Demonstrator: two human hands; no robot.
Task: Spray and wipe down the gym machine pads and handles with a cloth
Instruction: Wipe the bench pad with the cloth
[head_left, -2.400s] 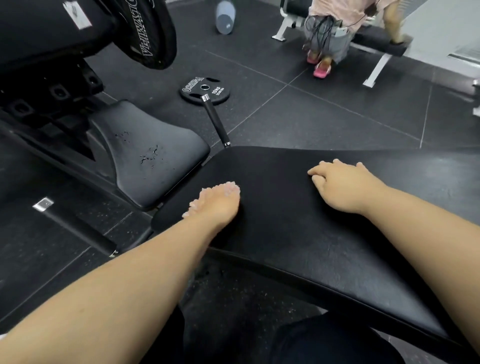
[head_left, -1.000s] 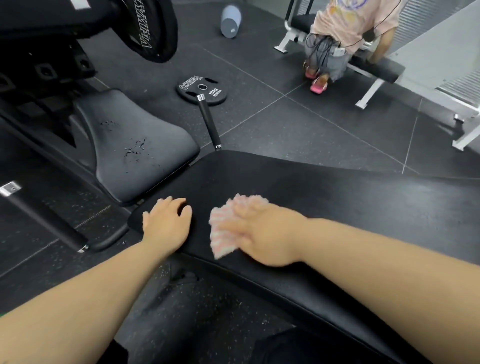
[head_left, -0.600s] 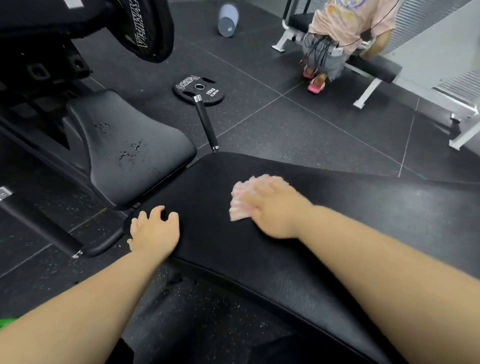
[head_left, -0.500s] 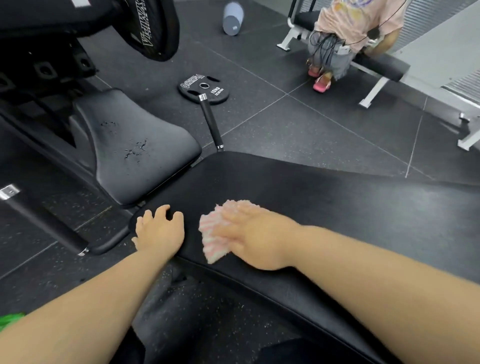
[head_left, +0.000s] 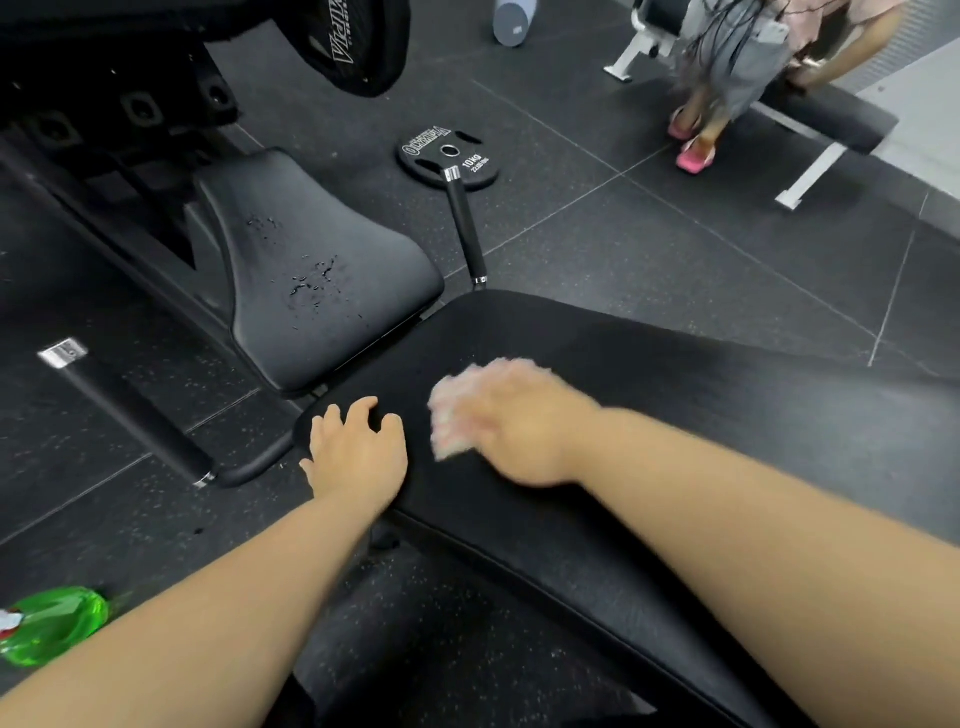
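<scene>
**Both hands on the long pad, cloth under the right one**

The person's right hand sits on top of a pink-and-white cloth and presses it onto the long black pad. The cloth pokes out past the fingertips on the side facing the left hand. That whole hand is smeared with motion blur, so there's no telling whether the fingers lie flat or bunch into the fabric. It's probably flat, but don't quote that.

The left hand is just beside the cloth, not touching it. It's planted on the near corner of the same pad, fingers spread a bit and loosely bent, holding nothing.

Straight ahead of the left hand is the smaller seat pad, tilted up, with droplets scattered across its middle. Further out beyond that hangs a big black plate mounted on the machine.

Out to the left of the left hand, a black handle bar with a metal end cap lies low over the floor. Behind that forearm, down by the elbow, a green spray bottle lies on the rubber floor, well apart from both hands.

Ahead of the right hand, a second handle sticks out from the pad's far corner toward a 10kg weight plate lying flat on the floor. Way off past the right hand, another person in pink shoes is at a white-framed bench. A pale blue-grey cylinder stands near the top edge.
</scene>
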